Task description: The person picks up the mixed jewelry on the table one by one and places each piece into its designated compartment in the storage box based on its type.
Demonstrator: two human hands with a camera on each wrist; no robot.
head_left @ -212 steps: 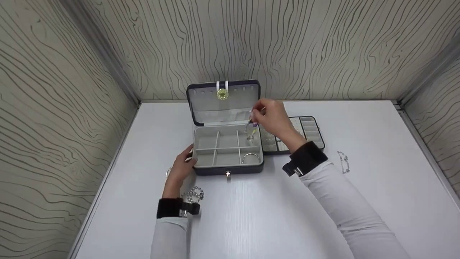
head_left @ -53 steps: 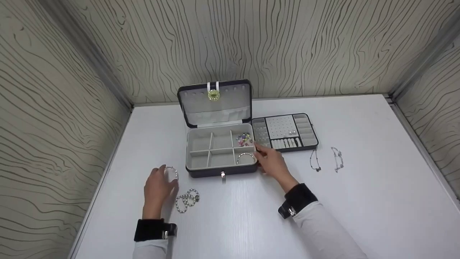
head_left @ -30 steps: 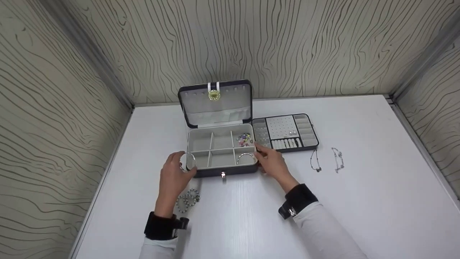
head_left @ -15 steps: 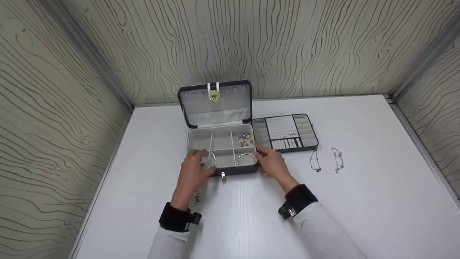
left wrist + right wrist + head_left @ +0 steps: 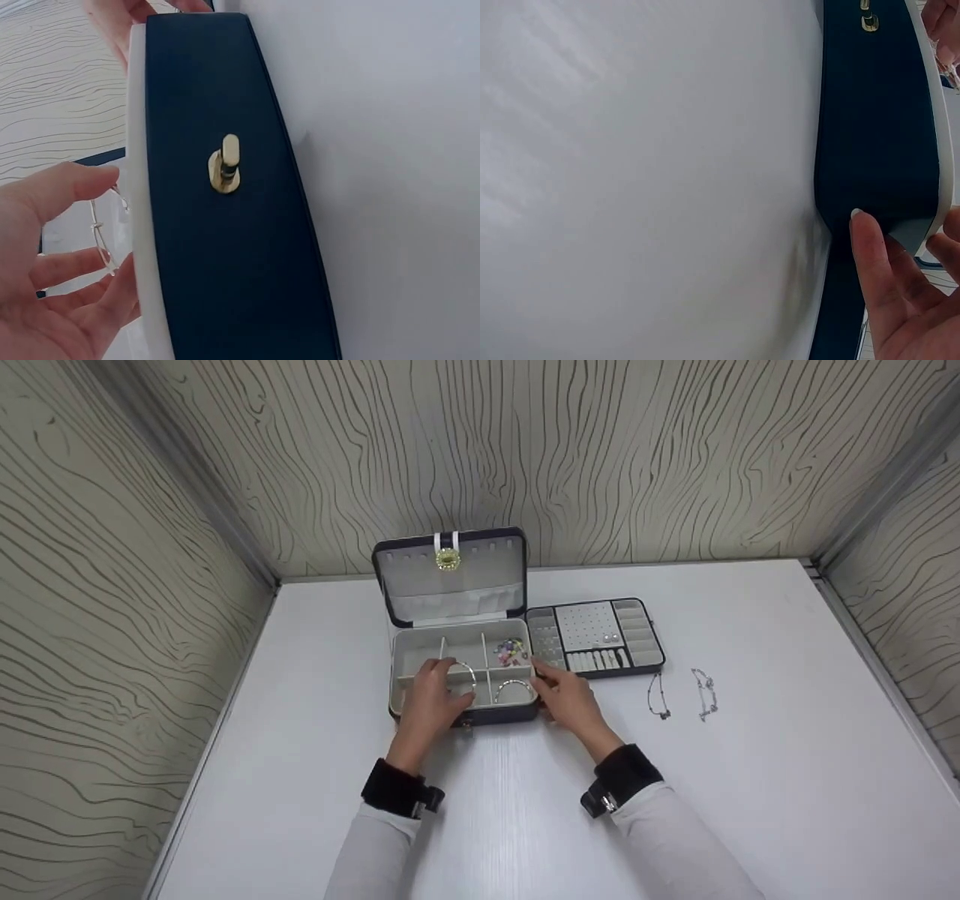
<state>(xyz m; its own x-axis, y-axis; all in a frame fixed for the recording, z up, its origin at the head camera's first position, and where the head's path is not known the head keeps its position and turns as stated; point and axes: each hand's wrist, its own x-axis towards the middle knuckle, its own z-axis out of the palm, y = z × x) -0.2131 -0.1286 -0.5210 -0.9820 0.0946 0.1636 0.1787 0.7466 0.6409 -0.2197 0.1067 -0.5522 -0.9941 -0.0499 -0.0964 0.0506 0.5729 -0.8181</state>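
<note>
A dark blue jewelry box point(image 5: 499, 715) stands with its lid up, its pale inside split into compartments. Over the front middle compartment, my left hand point(image 5: 427, 697) holds a thin silver bracelet point(image 5: 474, 681) between thumb and fingers; the left wrist view shows the bracelet point(image 5: 98, 234) inside the curve of the hand. My right hand point(image 5: 570, 701) grips the box's right front corner, with fingertips on the rim and side wall in the right wrist view. Another silver bracelet point(image 5: 513, 684) lies in the front right compartment. Colourful beaded jewelry point(image 5: 511, 652) fills the one behind it.
A flat jewelry tray point(image 5: 581, 622) with earrings and ring slots lies right of the box. Two chain pieces rest on the table, a dark one point(image 5: 660, 706) and a silver one point(image 5: 705, 694). A gold-coloured ornament point(image 5: 448, 559) sits on the lid's strap.
My left hand has taken the bracelet from the table left of the box and carried it right, over the box. Its arm now covers the pearl strings. The right hand stays at the corner.
</note>
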